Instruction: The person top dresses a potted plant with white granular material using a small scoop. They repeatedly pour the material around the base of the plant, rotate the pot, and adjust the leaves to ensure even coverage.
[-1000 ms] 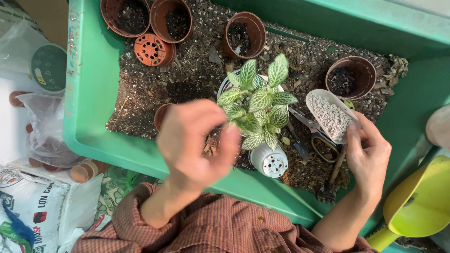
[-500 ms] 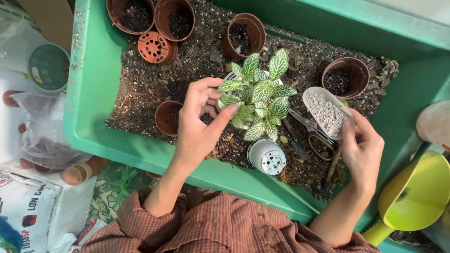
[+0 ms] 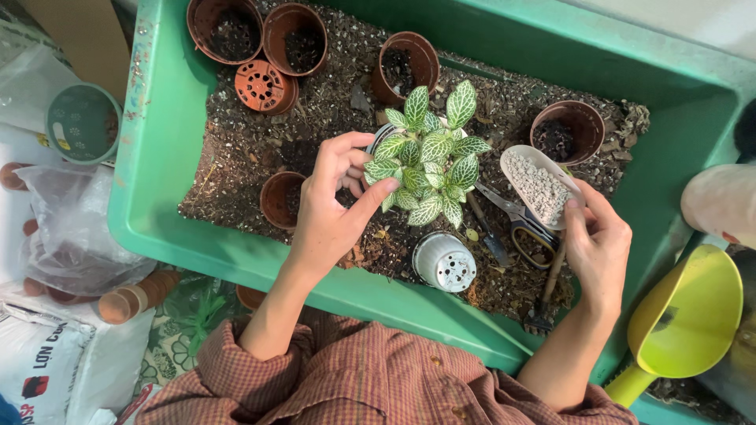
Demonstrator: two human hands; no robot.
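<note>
My left hand (image 3: 335,205) curls round the white pot that holds a small plant (image 3: 429,153) with green, white-veined leaves; thumb and fingers touch the pot's rim and the lower leaves. To the right of the plant, my right hand (image 3: 598,244) holds a clear scoop (image 3: 539,185) full of pale granules. Both are over a green tray (image 3: 157,173) filled with dark soil. An upturned white pot (image 3: 443,262) lies in the soil just in front of the plant.
Several brown plastic pots (image 3: 405,63) stand in the soil, one upturned orange-brown pot (image 3: 264,85) at the back. Scissors (image 3: 516,220) and a small rake (image 3: 547,291) lie near the right hand. A lime-green watering can (image 3: 685,323) sits at the right, bags at the left.
My left hand has moved up from the tray's near edge to the plant's pot and closed round it. The right hand with the scoop has stayed almost still.
</note>
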